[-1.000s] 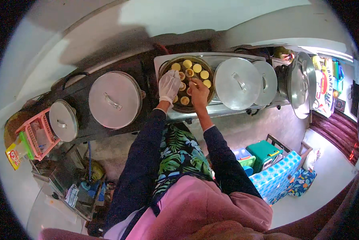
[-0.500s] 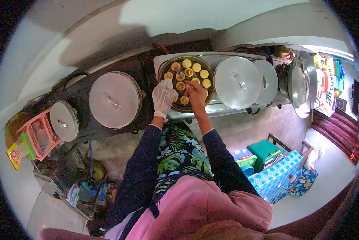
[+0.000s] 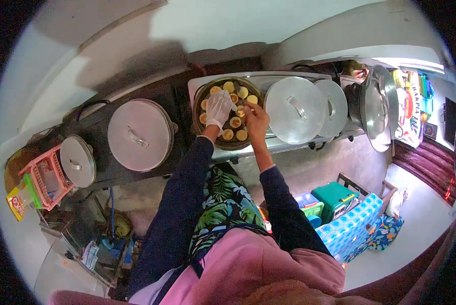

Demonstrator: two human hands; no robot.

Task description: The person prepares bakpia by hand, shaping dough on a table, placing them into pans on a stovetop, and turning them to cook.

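Small round cakes (image 3: 235, 122) lie spread across the bottom of a wide, dark round pan (image 3: 196, 114), some with browned tops and others pale yellow, the pale ones mostly along the far and right side. Over the pan's left half is the left hand (image 3: 218, 109), in a thin whitish glove, its fingers drawn together and pointing down among the cakes (its own back hides the fingertips, so I cannot tell whether it grips anything). The right hand (image 3: 257, 122), bare, reaches in over the right rim with its fingers bent narrowly, the tips next to a cake near the middle; whether they hold it or something thin is too small to tell.

The pan sits on a pale stove (image 3: 273, 76). Just to its right is a large round metal lid (image 3: 284, 119), partly overlapping a smaller lid (image 3: 337, 119). To the left, on a dark stove (image 3: 98, 114), stand a big lidded pot (image 3: 141, 127) and a smaller lidded pot (image 3: 78, 152), with a pink basket (image 3: 39, 184) beyond them. A leaf-patterned apron (image 3: 223, 198) hangs below the pan, and a green box (image 3: 332, 198) stands lower right.
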